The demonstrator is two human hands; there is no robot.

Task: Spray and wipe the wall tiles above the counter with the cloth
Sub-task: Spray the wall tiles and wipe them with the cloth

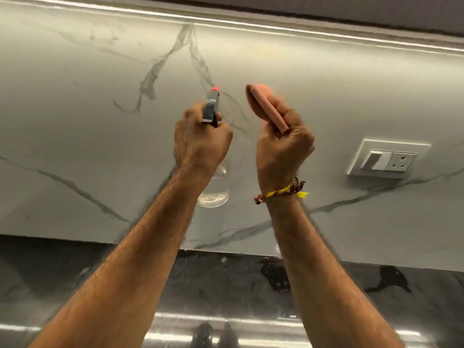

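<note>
Pale marble-look tiles (pixel 100 136) with grey veins fill most of what we see, lit from above by a bright strip (pixel 226 21) under a dark cabinet edge. Below them runs our bench (pixel 221 277), dark and glossy with white flecks, and at the near edge a shiny metal surface (pixel 226 330) catches the light.

Our left hand (pixel 198 139) is raised in front of the wall, fingers curled tight round the neck of a spray bottle (pixel 213 194). Its clear body hangs below the hand, and the dark spray head with a pink nozzle tip points up and away toward the tiles. Whether the nozzle touches the wall we cannot tell.

Just right of it, our right hand (pixel 281 151) grips a folded pink cloth (pixel 266 106), fingers closed round its lower part while the upper fold sticks up above the knuckles. The cloth is blurred. A braided yellow and red thread (pixel 283 192) circles the right wrist.

Farther right, a white switch plate (pixel 386 158) with a rocker switch and a socket sits on the tiles, well apart from both hands. Both forearms cross the bench and hide part of it.

We can read no label or writing on the bottle or anywhere else.
</note>
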